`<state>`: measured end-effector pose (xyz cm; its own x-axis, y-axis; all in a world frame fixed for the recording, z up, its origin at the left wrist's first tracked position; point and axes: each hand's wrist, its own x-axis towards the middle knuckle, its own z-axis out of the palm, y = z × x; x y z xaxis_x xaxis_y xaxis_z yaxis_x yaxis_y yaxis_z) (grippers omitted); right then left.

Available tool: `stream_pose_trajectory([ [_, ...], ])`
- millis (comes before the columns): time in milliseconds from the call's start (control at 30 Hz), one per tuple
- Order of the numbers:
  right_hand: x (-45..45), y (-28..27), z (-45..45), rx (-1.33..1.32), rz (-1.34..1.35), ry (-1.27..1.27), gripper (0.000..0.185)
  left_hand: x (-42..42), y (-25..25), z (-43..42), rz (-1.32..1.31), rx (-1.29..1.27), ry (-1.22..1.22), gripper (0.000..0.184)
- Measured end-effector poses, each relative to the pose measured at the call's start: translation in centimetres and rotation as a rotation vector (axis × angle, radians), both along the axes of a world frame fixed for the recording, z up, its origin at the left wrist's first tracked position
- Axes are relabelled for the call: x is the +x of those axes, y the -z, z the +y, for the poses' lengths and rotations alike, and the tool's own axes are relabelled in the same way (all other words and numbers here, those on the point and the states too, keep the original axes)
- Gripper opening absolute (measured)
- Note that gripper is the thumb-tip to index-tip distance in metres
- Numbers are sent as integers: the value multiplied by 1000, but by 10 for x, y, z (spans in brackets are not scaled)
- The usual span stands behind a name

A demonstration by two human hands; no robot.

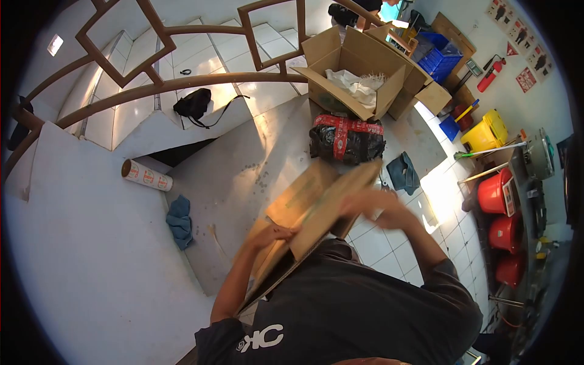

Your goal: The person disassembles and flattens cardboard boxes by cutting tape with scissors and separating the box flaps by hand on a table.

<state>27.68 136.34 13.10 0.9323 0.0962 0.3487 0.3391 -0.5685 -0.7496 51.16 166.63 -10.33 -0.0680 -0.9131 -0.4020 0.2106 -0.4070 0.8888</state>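
A brown cardboard box (304, 204), partly folded and tilted, is held against the front of my dark shirt. My left hand (277, 234) grips an edge of its cardboard, with fingers closed near a flap. At the box's right side, my right hand (368, 204) is smeared by motion, and its fingers cannot be made out. Just beyond the box lies a black-wrapped package (347, 139) bound with red printed tape. A blue-grey cloth (403, 173) rests to the right of it.
An open carton (356, 73) with white packing material stands behind the package. On the left are a tape-printed roll (147, 174), another blue cloth (179, 222) and a black bag (193, 104) on the steps. Red buckets (496, 190) line the right wall. Another person (365, 6) is partly visible at the top.
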Motion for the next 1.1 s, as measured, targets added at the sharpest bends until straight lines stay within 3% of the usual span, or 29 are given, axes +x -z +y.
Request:
stream_pose_trajectory([
  [33,-2,-1,-26,129,-124,193,18,-26,-14,0,-26,28,23,45],
  [100,-11,52,-75,311,-236,654,20,-45,-53,6,-106,53,68,52],
  [133,-18,89,-99,246,-189,741,33,-43,-49,11,-105,59,67,52],
  [167,-16,109,-97,245,-181,733,33,-42,-42,17,-95,12,48,52],
  [233,-11,143,-83,440,-81,474,50,-42,-35,29,-82,-37,0,52],
  [300,0,183,-65,826,-58,381,78,-41,-34,42,-260,-59,-43,48],
  [367,-6,211,-84,645,51,342,63,-32,-16,92,-261,-13,-135,47],
  [433,-5,167,-90,391,320,221,54,-21,-1,165,-227,41,-305,46],
  [467,-1,168,-93,386,379,185,52,-29,3,204,-172,64,-409,45],
  [500,7,164,-87,353,395,181,49,-33,-1,222,-183,64,-437,45],
  [567,27,193,-87,284,245,109,46,-46,-10,254,13,459,-657,47],
  [600,33,209,-82,284,247,84,46,-64,-6,268,16,461,-682,47],
  [667,58,228,-81,518,407,100,48,-86,20,278,-547,370,-766,46],
  [767,95,227,-67,324,196,106,45,-105,83,291,-1402,240,-797,45],
  [800,112,230,-73,308,95,84,45,-98,122,315,-1176,322,-987,48],
  [867,145,182,-57,484,156,221,66,-66,65,289,-623,-30,-1554,40],
  [900,167,141,-40,524,92,200,67,-46,28,282,-665,109,-1746,37],
  [933,193,105,-27,560,28,178,67,-25,17,294,-727,-61,-1764,40],
  [967,217,87,-23,511,-35,170,65,-5,-30,277,-921,-190,-1795,38],
  [1000,237,77,-19,465,-95,163,62,21,-60,276,-1126,3,-1868,37],
  [1067,270,64,-17,481,34,180,62,59,-122,261,-1163,-16,-1819,41],
  [1100,281,61,-16,496,155,200,63,74,-139,256,-1055,129,-1769,45],
])
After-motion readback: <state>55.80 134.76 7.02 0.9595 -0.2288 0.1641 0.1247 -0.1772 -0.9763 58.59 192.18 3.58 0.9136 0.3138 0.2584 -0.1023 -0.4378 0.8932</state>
